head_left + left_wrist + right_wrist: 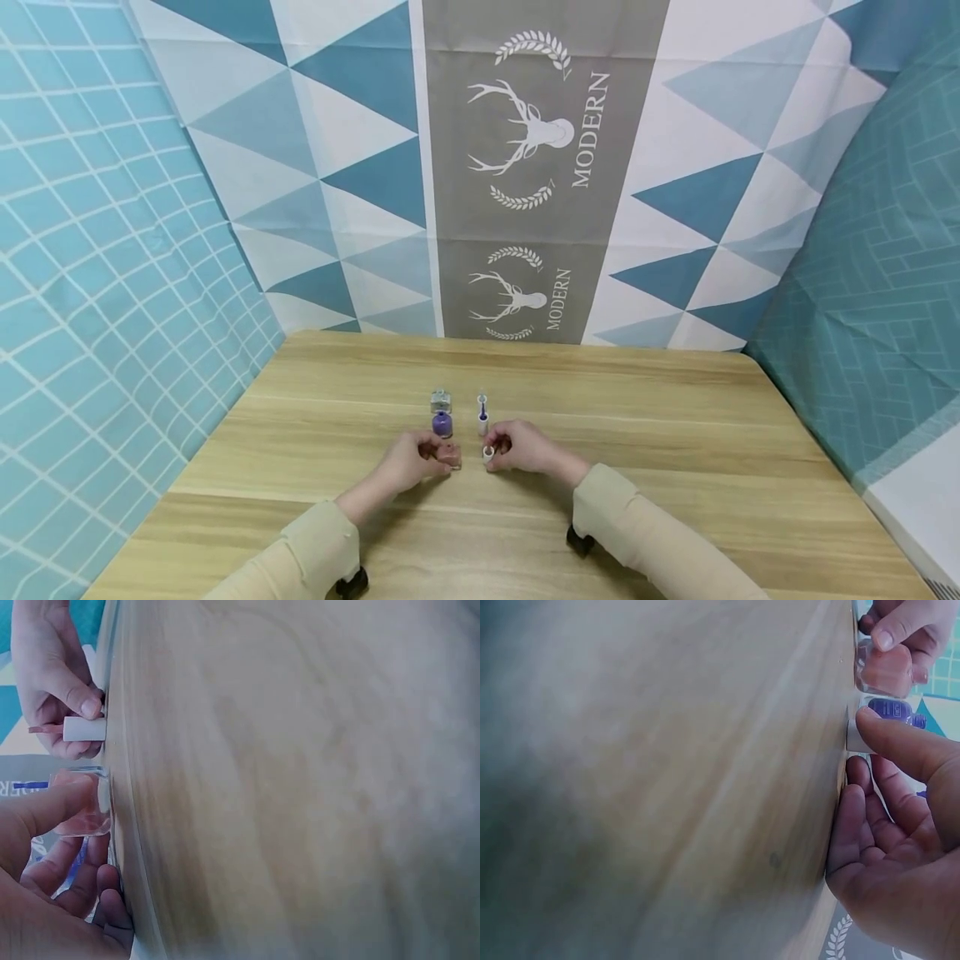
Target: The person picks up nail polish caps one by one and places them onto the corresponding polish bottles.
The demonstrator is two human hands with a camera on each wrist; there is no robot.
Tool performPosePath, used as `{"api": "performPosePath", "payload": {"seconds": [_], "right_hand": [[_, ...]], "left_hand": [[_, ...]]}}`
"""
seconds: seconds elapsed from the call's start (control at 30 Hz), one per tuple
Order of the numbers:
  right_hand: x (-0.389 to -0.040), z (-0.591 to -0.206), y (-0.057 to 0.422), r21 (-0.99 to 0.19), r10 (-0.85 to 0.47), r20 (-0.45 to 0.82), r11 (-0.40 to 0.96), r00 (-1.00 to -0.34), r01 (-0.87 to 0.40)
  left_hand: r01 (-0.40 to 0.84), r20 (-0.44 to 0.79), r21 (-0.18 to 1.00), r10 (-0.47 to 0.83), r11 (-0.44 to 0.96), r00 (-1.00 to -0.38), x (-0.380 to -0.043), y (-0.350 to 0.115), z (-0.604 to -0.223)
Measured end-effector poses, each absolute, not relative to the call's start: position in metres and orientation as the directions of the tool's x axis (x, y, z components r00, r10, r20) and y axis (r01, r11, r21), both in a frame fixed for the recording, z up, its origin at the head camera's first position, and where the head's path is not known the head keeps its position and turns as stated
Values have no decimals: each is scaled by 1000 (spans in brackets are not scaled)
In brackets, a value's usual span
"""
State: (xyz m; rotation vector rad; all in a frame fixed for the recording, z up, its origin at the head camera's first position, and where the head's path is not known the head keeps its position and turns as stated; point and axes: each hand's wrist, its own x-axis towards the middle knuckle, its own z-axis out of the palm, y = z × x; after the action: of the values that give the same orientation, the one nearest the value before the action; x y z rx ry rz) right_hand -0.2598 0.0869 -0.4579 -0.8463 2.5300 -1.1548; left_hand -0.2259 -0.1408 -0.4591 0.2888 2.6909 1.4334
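My left hand (409, 461) pinches a pink nail polish bottle (450, 455) between thumb and fingers; the bottle is upright on the table and its cap is off. To its right, my right hand (523, 447) grips a white nail polish cap (84, 729). A brush with pink polish (45, 729) points up from that cap, whose flat end is at the tabletop. Behind the pink bottle stand an uncapped purple nail polish bottle (442, 426) and a clear, glittery bottle (441, 402). Beyond my right hand, a white cap with a purple brush (483, 423) stands upright.
Another pale cap (482, 400) stands behind the purple brush. All of it is on a wooden table (637, 517). A patterned cloth (360, 167) hangs behind the table's far edge, with a blue tiled sheet (97, 250) at left and a teal one (877, 292) at right.
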Motion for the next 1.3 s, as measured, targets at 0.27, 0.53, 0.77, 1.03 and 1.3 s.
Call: {"api": "performPosePath", "payload": {"seconds": [0.27, 0.53, 0.77, 1.03, 1.3], "right_hand": [[-258, -455, 91, -754, -578, 29, 523, -816, -398], [-250, -446, 102, -772, -577, 28, 506, -816, -385], [-249, -432, 116, -740, -583, 52, 523, -811, -424], [-245, -417, 136, -716, -587, 103, 517, -803, -469], [-240, -391, 159, -707, -562, 121, 530, -818, -468]], "left_hand": [[107, -9, 848, 217, 519, -976, -226, -142, -455], [122, -24, 853, 272, 508, -962, -225, -141, -448], [183, 13, 842, 320, 507, -947, -226, -141, -434], [219, 31, 810, 332, 545, -943, -219, -137, -416], [248, 71, 796, 323, 551, -944, -217, -132, -401]]}}
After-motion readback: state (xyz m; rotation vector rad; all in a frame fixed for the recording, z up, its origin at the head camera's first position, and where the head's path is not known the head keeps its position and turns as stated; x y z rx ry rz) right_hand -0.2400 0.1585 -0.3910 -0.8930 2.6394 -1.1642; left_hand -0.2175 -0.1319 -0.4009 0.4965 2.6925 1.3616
